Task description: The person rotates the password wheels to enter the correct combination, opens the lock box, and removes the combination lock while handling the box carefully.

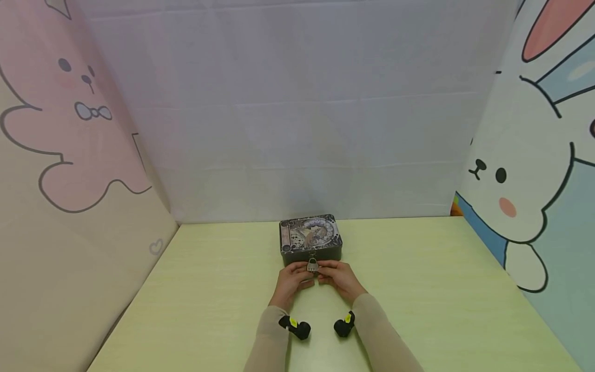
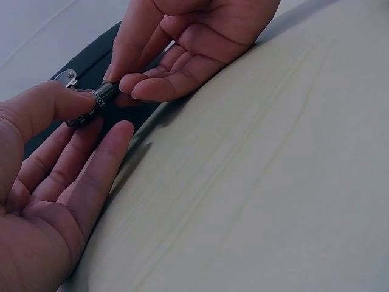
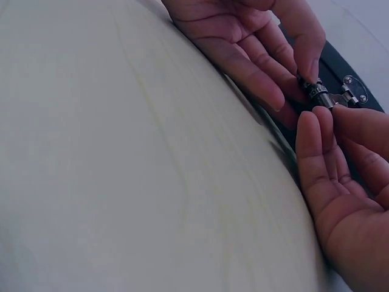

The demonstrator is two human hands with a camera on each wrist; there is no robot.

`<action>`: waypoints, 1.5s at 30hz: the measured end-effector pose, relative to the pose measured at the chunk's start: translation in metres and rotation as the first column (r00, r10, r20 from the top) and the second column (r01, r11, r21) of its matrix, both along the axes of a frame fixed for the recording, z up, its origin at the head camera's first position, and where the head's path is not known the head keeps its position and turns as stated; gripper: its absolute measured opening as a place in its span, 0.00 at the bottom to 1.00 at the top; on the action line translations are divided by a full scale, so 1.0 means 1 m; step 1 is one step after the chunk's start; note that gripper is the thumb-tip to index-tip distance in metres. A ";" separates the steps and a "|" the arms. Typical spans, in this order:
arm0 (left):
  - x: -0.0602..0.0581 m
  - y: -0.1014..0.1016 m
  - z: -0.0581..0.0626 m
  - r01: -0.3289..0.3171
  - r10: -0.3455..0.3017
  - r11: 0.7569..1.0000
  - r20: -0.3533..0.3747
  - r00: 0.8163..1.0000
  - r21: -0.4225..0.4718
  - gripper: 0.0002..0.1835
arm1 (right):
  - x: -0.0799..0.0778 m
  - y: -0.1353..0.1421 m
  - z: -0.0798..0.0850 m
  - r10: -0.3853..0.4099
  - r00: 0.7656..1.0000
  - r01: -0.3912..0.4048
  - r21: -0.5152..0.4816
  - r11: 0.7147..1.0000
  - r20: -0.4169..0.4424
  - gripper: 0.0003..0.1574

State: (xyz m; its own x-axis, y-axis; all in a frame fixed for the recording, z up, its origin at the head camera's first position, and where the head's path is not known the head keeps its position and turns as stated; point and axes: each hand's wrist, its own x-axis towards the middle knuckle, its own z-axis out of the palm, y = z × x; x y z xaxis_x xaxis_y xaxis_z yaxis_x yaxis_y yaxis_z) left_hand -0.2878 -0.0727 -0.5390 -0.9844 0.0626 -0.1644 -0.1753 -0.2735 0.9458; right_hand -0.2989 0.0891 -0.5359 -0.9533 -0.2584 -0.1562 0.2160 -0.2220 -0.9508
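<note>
A small silver combination padlock (image 1: 312, 265) hangs from the front clasp of a dark tin box (image 1: 310, 235) with an ornate picture on its lid. My left hand (image 1: 293, 281) pinches the padlock, thumb on the lettered dials (image 2: 97, 97) and fingers beneath. From the other side, my right hand (image 1: 341, 279) pinches the lock's end between thumb and fingertips. The metal clasp (image 3: 349, 92) shows on the box front in the right wrist view. The lid is down, and fingers hide part of the padlock.
The box stands on a pale yellow-green table (image 1: 223, 289), near its back edge. A white cloth (image 1: 302, 113) hangs behind it. Cartoon-printed panels flank the table at left and right. Black wrist cameras sit on both sleeves.
</note>
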 end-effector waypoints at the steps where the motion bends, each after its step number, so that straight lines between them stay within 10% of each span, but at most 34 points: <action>1: 0.002 0.000 0.003 0.003 -0.003 1.000 0.000 1.000 -0.001 0.18 | 0.000 0.000 0.000 0.000 1.000 0.000 -0.002 1.000 0.001 0.24; 45: 0.010 0.001 0.015 0.006 -0.007 1.000 -0.030 1.000 -0.017 0.17 | -0.002 0.000 -0.003 0.006 1.000 -0.006 -0.007 1.000 -0.003 0.23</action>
